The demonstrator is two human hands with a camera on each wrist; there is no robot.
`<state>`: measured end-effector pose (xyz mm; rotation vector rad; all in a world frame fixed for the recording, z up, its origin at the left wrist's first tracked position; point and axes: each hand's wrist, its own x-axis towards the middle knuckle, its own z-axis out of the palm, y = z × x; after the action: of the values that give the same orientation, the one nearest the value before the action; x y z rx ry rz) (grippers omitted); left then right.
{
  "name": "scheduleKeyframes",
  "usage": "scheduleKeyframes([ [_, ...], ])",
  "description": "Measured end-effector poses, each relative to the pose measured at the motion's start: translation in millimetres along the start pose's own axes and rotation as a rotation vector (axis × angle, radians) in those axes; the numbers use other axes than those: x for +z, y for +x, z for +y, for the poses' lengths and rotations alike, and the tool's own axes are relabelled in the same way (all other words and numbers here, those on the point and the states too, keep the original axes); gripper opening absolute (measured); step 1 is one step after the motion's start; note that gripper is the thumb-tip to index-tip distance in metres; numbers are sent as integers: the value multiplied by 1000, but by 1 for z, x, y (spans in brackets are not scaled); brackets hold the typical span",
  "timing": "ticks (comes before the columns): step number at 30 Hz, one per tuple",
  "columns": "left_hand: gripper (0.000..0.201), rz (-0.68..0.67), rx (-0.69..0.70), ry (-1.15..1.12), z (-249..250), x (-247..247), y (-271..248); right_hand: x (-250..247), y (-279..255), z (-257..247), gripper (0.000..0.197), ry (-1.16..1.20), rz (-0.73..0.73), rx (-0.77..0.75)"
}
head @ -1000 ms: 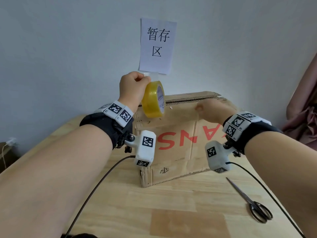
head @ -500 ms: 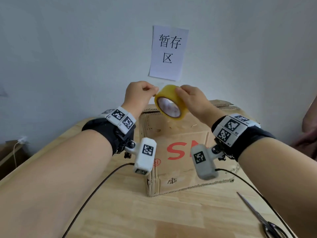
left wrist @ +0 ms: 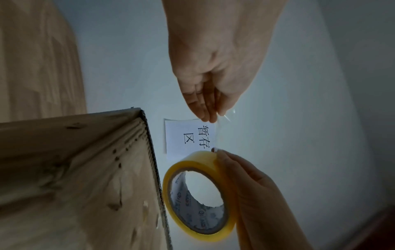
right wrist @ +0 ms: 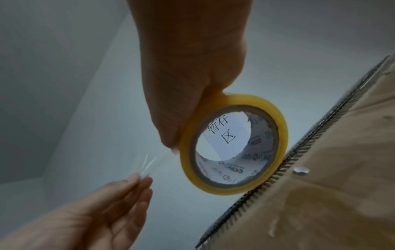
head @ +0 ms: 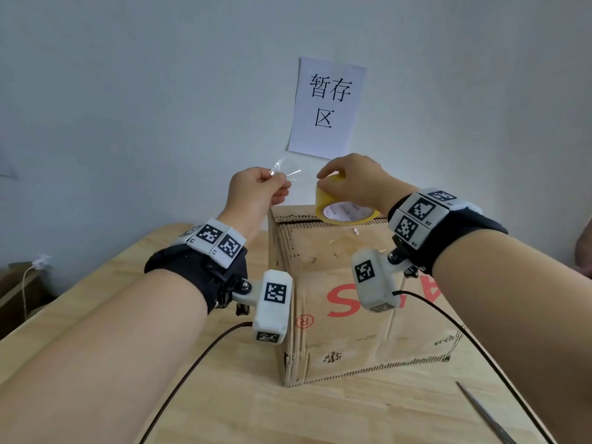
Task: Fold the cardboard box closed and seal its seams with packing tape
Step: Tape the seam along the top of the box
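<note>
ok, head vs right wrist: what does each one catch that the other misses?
Head only: the scissors on the wooden table, the red print on the box front, both wrist bands. Right wrist only: the wall sign seen through the roll's core, and the printing inside the core. Both: the right hand gripping the yellow tape roll at the cardboard box top edge, the left hand pinching the clear tape end.

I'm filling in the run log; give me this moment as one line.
phase: pulling tape free | left hand: pinches tape end | right hand: grips tape roll | cardboard box: flaps closed, top seam untaped
</note>
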<state>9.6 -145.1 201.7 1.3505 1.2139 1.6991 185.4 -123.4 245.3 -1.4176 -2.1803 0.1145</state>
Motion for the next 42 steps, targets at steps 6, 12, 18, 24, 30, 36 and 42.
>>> scheduleKeyframes([
  [6,19,-39,-197,-117,-11,-12,11,11,20,-15,25,-287,-60,-54],
  [12,2,-167,-259,155,-33,-27,20,32,33,-21,24,-395,-153,-68],
  [18,11,-131,-254,164,-55,-25,19,44,37,-12,24,-348,-59,-6],
  [24,18,-88,-322,130,-66,-20,15,56,35,3,50,-114,89,155],
  [30,10,-52,-307,128,-65,-17,11,50,26,15,59,240,110,198],
  [36,10,16,-345,52,-62,-13,8,58,28,6,69,315,192,280],
  [42,5,30,-412,-125,-66,-21,-2,78,26,7,98,452,110,308],
])
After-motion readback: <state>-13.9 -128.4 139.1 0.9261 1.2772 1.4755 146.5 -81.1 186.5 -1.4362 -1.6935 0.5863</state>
